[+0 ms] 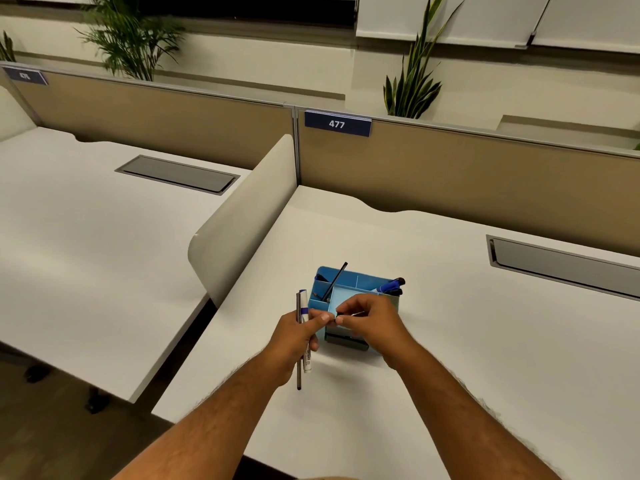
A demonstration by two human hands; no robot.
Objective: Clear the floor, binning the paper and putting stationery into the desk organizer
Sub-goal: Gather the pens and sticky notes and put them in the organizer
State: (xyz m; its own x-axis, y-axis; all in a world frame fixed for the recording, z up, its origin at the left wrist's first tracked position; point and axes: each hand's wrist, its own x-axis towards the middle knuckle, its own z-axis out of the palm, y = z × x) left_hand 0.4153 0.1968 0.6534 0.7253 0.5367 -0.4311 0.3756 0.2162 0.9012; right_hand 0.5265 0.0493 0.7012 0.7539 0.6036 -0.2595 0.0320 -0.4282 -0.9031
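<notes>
Blue desk organizer [358, 289] on white desk [467, 341] near divider panel [242, 220], left hand [294, 336] gripping white marker [304, 336] and dark pen [299, 341], right hand [370, 318] pinching small item above organizer front, blocking it, label 477 [337, 124] behind

Both hands [298, 336] [369, 320] meet — fingers [341, 319] pinched together.

A white tabletop [450, 306] spreads under the grip. Beyond the grip stands a tan partition [485, 174] with a blue "477" label [337, 124]. A grey cable hatch [561, 263] sits far right; a snake plant [412, 81] rises behind.
</notes>
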